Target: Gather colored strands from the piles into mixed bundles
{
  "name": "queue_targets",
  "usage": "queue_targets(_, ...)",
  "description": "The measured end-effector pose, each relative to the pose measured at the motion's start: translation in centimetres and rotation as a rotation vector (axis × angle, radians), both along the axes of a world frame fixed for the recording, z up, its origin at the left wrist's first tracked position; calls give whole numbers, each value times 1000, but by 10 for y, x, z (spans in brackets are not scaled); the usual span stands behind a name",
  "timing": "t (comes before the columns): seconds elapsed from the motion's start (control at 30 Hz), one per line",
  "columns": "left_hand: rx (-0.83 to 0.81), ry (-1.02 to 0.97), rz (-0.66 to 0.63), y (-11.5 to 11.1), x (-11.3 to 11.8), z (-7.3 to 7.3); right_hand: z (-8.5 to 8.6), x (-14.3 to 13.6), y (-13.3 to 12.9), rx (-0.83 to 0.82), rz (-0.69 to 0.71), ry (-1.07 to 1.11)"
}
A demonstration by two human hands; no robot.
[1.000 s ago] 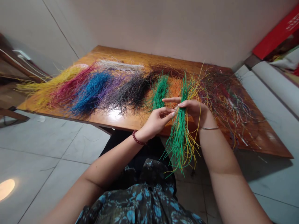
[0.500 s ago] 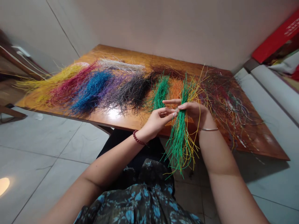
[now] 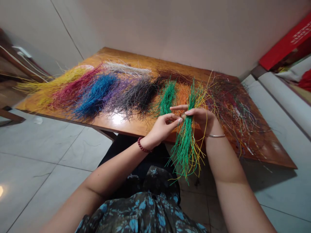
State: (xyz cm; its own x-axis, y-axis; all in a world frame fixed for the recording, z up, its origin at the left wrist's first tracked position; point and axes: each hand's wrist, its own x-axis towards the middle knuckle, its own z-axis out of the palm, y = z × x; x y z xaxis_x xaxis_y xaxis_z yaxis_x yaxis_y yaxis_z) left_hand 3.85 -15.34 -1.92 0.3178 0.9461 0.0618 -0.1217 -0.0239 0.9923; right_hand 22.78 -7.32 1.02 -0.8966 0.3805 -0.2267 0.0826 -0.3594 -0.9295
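A bundle of green and yellow strands (image 3: 186, 144) hangs from my right hand (image 3: 202, 117), which grips it near its upper part; the lower ends fan out past the table's front edge. The yellow strands show mostly on the bundle's right side. My left hand (image 3: 165, 127) is at the bundle's left side, thumb and fingertips pinched together close to the right hand's fingertips. Whatever lies in that pinch is too small to make out. Just beyond the hands, a pile of green strands (image 3: 168, 95) and a pile of orange strands (image 3: 182, 91) rest on the table.
On the wooden table (image 3: 136, 124) lie yellow (image 3: 70, 76), red (image 3: 75, 85), blue (image 3: 97, 94), purple, white (image 3: 128, 68) and black strands (image 3: 138, 97). Mixed tangled strands (image 3: 238, 103) spread at the right. A red box (image 3: 284, 45) stands at the far right.
The left fingertips have drawn very slightly left, away from the bundle. The right hand keeps its grip, and the view has shifted a little.
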Motion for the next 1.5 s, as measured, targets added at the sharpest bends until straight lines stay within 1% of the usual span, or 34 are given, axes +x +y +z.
queue_targets(0.1,-15,9,3,-2,0,1,-6,-3,-2,-34,-2,155)
queue_targets(0.17,-23,-6,-14,-2,0,1,-9,-4,-4,-37,-6,184)
queue_targets(0.3,-46,-45,-34,-2,2,2,-10,-4,-6,-15,-51,154)
queue_targets(0.53,-94,-29,-39,-1,2,5,-7,0,-7,6,-140,56)
queue_targets(0.7,-133,-15,-72,0,-1,2,-9,-1,-5,16,-126,48)
queue_targets(0.9,-101,-56,-92,3,-1,-6,-14,3,-2,14,-127,14)
queue_targets(1.0,-101,-74,-100,3,-1,-5,-14,2,-1,10,-132,21)
queue_targets(1.17,-125,-69,-106,0,-2,-2,-12,1,-1,7,-95,56)
queue_targets(1.33,-121,-78,-107,-1,-1,-2,-15,3,-3,1,-143,63)
queue_targets(1.5,-103,-42,-102,0,1,1,-16,4,-2,-9,-157,50)
